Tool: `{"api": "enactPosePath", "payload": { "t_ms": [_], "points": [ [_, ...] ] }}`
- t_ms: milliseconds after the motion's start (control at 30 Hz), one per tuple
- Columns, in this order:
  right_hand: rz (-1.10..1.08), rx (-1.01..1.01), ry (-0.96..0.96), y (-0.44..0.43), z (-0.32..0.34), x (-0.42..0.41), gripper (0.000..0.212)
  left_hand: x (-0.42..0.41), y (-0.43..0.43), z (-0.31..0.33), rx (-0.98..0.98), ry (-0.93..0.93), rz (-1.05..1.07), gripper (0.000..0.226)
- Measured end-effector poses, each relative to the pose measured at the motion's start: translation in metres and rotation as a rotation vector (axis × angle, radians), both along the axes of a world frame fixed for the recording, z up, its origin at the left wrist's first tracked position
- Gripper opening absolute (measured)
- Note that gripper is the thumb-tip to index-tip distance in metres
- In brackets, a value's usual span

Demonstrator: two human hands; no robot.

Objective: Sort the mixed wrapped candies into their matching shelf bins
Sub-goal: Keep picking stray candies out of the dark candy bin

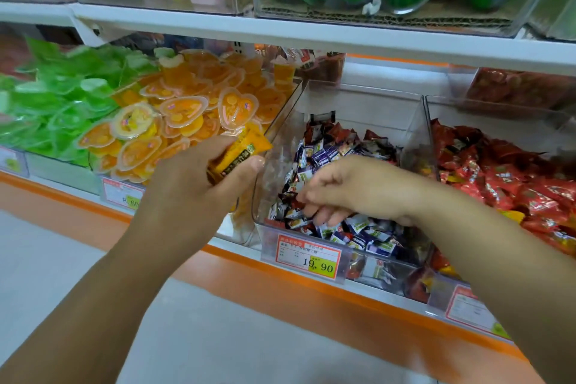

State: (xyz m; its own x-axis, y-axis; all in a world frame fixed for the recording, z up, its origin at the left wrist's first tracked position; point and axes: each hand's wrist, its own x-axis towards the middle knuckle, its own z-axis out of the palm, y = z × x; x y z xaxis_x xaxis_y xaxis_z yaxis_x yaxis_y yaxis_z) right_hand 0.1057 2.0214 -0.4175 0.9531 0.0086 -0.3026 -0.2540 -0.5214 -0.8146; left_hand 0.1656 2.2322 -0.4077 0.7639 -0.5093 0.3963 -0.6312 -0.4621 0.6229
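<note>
Shelf: a white shelf board (280, 37) runs above, an orange base strip (280, 285) below, then pale grey floor (218, 337).
Middle bin: the clear plastic bin (389, 273) holds small purple-and-white wrapped candies (358, 237); its red-and-yellow price tag (307, 256) reads 19.90.
Neighbours: orange heart-shaped jelly cups (187, 115) at left, red foil wrapped candies (498, 171) at right.
Left hand: the left hand (199, 187) has fingers and thumb clamped on orange wrapped candy sticks (238, 154), near the bin's left wall.
Right hand: the right hand (339, 190) is inside the bin, fingers curled down among the candies; I cannot tell if they hold 1.
</note>
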Motion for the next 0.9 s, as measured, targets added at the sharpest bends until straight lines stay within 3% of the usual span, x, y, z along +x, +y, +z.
{"api": "enactPosePath", "payload": {
  "t_ms": [167, 300, 433, 667, 900],
  "points": [
    [0.205, -0.200, 0.061, 0.029, -0.016, 0.011, 0.026, 0.003, 0.005, -0.001, 0.004, 0.008, 0.029, 0.031],
    [0.202, -0.106, 0.153, 0.030, -0.019, 0.013, 0.023, -0.001, 0.000, 0.000, 0.003, 0.010, 0.027, 0.019],
    [0.150, -0.076, 0.146, 0.030, -0.021, 0.012, 0.027, 0.002, -0.007, -0.005, 0.061, 0.071, 0.056, 0.024],
    [0.055, 0.145, 0.190, 0.027, -0.017, 0.009, 0.027, 0.000, -0.013, -0.006, 0.142, 0.158, 0.060, 0.030],
    [0.094, 0.020, 0.029, 0.016, -0.007, 0.000, 0.013, 0.000, -0.010, -0.006, 0.142, 0.157, 0.056, 0.028]
  ]
}}
